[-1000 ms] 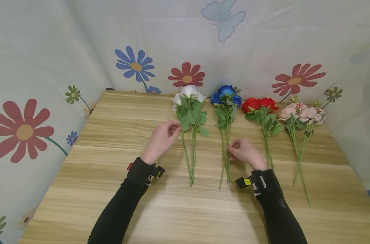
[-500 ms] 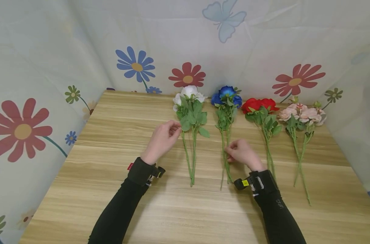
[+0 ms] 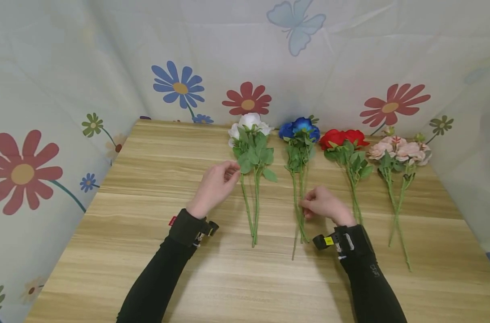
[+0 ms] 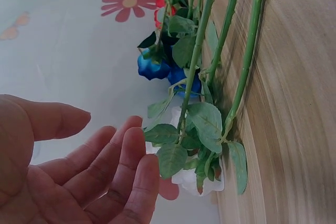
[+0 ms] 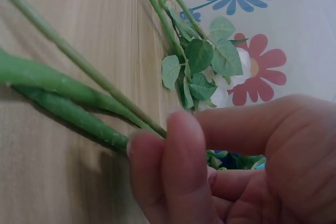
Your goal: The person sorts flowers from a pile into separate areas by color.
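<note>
My right hand (image 3: pixel 325 204) pinches a thin green stem (image 5: pixel 79 60) of the blue artificial roses (image 3: pixel 302 128) between thumb and fingers, about midway down the bunch. Thicker stems (image 5: pixel 58 85) of that bunch lie right beside the fingertips in the right wrist view. My left hand (image 3: pixel 215 186) stays beside the leaves (image 3: pixel 251 154) of the white roses (image 3: pixel 251 121), fingers loosely bent and holding nothing. In the left wrist view, its fingers (image 4: pixel 139 182) are close to a leaf (image 4: pixel 172 159), with the thumb well apart from them.
Right of the blue bunch lie red roses (image 3: pixel 343 138) and, farther right, pale pink flowers (image 3: pixel 406 150) with crossed stems. All bunches rest on a wood-grain table (image 3: pixel 245 287), heads toward the back. A floral-printed curtain (image 3: pixel 334 54) rises behind and at both sides.
The pinched blue rose stem has slid toward the front, its lower end now nearer me, and one blue head has shifted. The right hand moved slightly left, then back right. The left hand stays still.
</note>
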Demonstrator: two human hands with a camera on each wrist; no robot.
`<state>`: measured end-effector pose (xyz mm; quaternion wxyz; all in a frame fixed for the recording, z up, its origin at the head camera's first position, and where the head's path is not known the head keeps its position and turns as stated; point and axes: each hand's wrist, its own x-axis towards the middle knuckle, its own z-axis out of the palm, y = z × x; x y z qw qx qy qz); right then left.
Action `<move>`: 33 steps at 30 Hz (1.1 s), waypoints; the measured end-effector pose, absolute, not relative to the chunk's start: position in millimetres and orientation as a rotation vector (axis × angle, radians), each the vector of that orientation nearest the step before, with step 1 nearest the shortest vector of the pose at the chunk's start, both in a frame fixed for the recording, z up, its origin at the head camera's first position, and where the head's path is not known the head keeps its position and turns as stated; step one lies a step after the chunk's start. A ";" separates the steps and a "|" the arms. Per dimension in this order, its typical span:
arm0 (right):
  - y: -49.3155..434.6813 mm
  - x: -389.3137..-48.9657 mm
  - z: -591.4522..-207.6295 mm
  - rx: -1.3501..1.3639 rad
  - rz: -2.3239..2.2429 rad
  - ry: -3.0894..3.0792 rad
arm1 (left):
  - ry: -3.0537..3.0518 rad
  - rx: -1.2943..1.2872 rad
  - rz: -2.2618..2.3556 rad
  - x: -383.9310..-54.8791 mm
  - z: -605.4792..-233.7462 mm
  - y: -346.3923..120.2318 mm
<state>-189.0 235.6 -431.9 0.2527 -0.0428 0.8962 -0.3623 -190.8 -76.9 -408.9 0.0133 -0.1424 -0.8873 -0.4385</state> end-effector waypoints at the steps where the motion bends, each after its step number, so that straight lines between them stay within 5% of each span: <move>1: 235.7 -189.4 -431.2 -0.114 -0.978 2.442 | -2.770 -0.444 -1.362 -191.0 -408.6 -77.1; 12: 238.7 -188.8 -418.6 -0.045 -1.085 2.600 | -2.819 -0.483 -1.141 -192.3 -407.3 -73.5; 33: 232.8 -192.0 -437.3 -0.403 -0.984 3.302 | -2.749 -0.519 -0.605 -186.9 -429.2 -65.5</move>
